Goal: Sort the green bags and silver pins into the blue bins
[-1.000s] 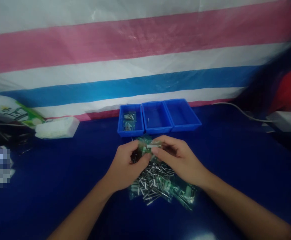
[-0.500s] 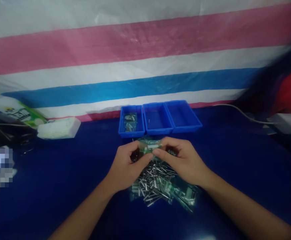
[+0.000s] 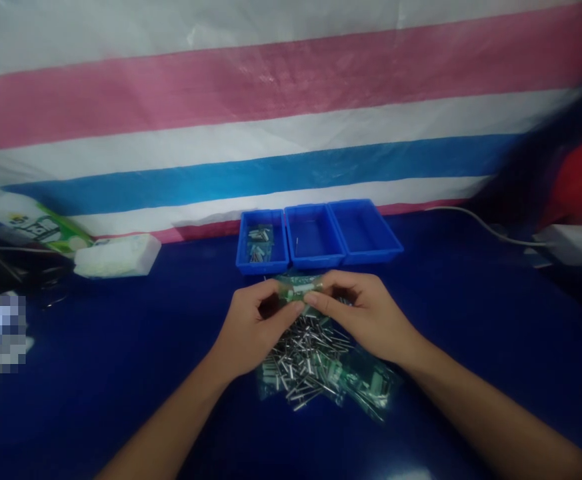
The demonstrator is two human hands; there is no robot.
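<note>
A small clear greenish plastic bag (image 3: 301,288) with white pieces inside is pinched between both hands. My left hand (image 3: 251,327) grips its left side, thumb in front. On the right side, my right hand (image 3: 371,317) grips it the same way, the two thumb tips nearly touching. Just below the hands lies a heap of silver metal rivet-like pins (image 3: 308,360). Another clear bag (image 3: 373,387) with white and metal pieces lies at the heap's right, and one more (image 3: 269,380) shows partly at its left.
Behind the hands stand three blue trays: the left one (image 3: 263,269) holds bagged parts, the middle one (image 3: 317,263) one thin pin, beside the right one (image 3: 373,256). Tissue pack (image 3: 118,256) and bottle (image 3: 33,220) are left; a cable (image 3: 485,227) runs right.
The held bag has tilted slightly, and both hands have shifted a little upward. Their grip is the same. The heap and trays look unchanged.
</note>
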